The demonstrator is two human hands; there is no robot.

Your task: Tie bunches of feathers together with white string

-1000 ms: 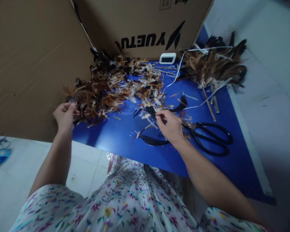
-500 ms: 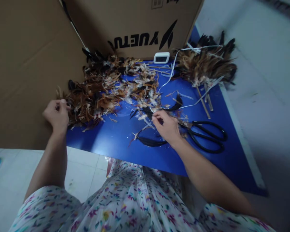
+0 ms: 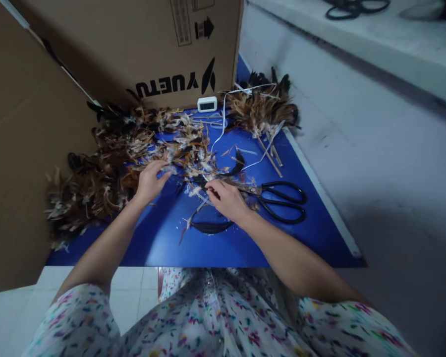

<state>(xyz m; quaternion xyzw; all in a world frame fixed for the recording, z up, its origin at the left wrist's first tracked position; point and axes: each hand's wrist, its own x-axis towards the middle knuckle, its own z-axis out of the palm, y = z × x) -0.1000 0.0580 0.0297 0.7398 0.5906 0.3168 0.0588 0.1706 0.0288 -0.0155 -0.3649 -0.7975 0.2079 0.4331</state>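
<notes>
My left hand (image 3: pixel 150 183) hovers at the front edge of the brown and white feather pile (image 3: pixel 96 183), thumb and fingers apart with nothing visible between them. My right hand (image 3: pixel 228 202) is pinched on a dark feather (image 3: pixel 198 181), its tip partly hidden by the fingers. Just right of that hand lie large black-handled scissors (image 3: pixel 282 201), their blades partly covered by loose feathers. A curved black feather (image 3: pixel 211 227) rests on the blue table (image 3: pixel 171 250) below the right hand. Another black feather (image 3: pixel 238 164) curls above it.
A cardboard box (image 3: pixel 163 54) walls the back and left. Before it stands a small white digital timer (image 3: pixel 207 104). At back right lies a feather bundle on sticks (image 3: pixel 262 106) with white ribbon (image 3: pixel 223 124). More scissors (image 3: pixel 357 7) sit on the ledge at upper right.
My left hand has left the far left of the feather pile and come right, close to my right hand. The right hand keeps its pinch. The head view has shifted right.
</notes>
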